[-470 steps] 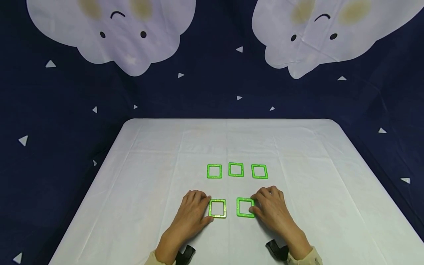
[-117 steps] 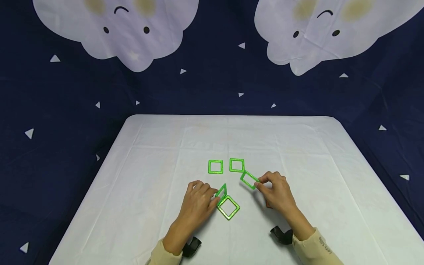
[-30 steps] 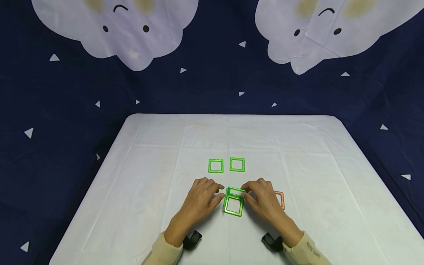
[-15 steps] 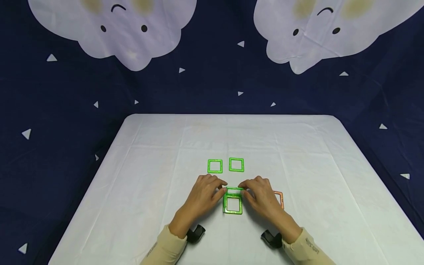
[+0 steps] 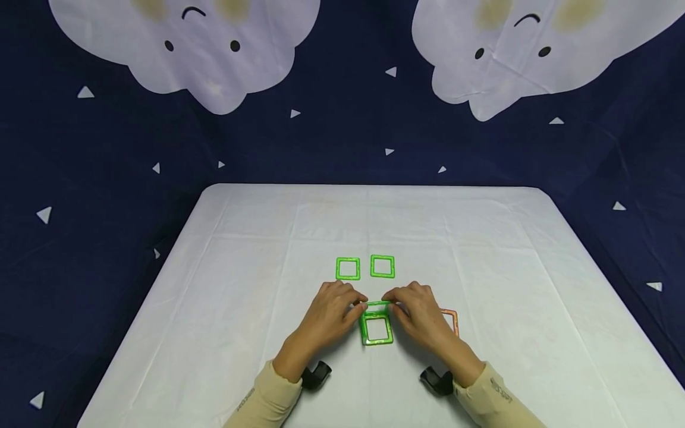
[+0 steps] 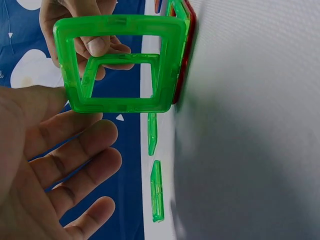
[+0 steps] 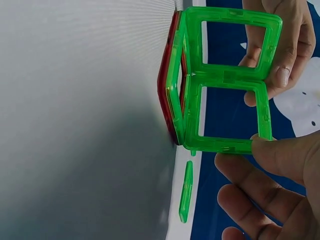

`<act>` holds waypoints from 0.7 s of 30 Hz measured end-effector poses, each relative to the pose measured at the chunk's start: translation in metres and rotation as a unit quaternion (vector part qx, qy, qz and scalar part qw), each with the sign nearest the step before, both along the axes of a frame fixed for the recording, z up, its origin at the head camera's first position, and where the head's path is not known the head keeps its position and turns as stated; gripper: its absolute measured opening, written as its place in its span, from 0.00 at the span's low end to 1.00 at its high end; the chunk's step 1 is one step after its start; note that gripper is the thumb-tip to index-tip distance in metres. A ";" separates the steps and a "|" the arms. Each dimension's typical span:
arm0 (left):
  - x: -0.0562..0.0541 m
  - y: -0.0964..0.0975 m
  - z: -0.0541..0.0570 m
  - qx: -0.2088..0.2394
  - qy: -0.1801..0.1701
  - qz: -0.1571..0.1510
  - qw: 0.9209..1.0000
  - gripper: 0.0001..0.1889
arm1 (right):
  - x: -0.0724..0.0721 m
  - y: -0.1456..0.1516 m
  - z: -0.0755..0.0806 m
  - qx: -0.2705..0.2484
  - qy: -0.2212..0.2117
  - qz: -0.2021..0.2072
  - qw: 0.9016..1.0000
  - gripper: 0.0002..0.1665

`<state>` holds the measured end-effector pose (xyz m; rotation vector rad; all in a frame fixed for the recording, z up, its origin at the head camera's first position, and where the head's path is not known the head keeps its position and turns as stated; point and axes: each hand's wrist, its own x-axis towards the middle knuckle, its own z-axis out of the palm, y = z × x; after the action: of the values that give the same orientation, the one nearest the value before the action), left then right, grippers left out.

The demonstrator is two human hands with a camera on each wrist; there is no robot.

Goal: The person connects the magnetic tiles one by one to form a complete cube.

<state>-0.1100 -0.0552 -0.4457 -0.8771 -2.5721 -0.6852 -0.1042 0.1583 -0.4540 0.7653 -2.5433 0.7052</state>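
A flat green square magnetic tile [image 5: 377, 343] lies on the table in the head view; in the right wrist view a red layer [image 7: 165, 80] shows beneath it. Two more green tiles stand up from its edges, meeting at a corner: a left tile [image 6: 120, 105] and a far tile [image 7: 220, 145]. My left hand [image 5: 330, 318] pinches the left tile's upper corner between thumb and index finger, its other fingers spread loosely. My right hand [image 5: 423, 315] pinches the far tile's upper corner with thumb and index finger.
Two loose green tiles lie flat beyond the hands, one at left [image 5: 348, 277] and one at right [image 5: 382, 276]. An orange tile [image 5: 455, 322] is partly hidden behind my right hand. A white cloth [image 5: 241, 267] covers the table, before a dark blue backdrop [image 5: 342, 148].
Earlier, green tiles lay apart; the right hand has brought one from the far row to the flat tile. Within the last second, the left hand has closed in on the structure, which has turned straighter.
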 end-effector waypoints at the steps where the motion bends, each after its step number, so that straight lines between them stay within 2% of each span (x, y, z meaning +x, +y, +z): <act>1: 0.000 0.000 0.000 -0.002 -0.003 0.001 1.000 0.06 | 0.000 0.000 0.000 0.001 -0.001 0.001 1.000 0.10; 13: 0.005 -0.003 0.001 -0.010 -0.008 0.009 1.000 0.07 | -0.007 0.001 0.003 0.019 0.003 0.012 1.000 0.14; 21: 0.011 -0.008 0.001 -0.015 -0.008 0.022 1.000 0.08 | -0.026 0.016 0.016 0.033 -0.060 -0.023 0.997 0.14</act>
<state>-0.0986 -0.0629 -0.4448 -0.8253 -2.6143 -0.6453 -0.1307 0.1744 -0.4382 0.7027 -2.6963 0.6749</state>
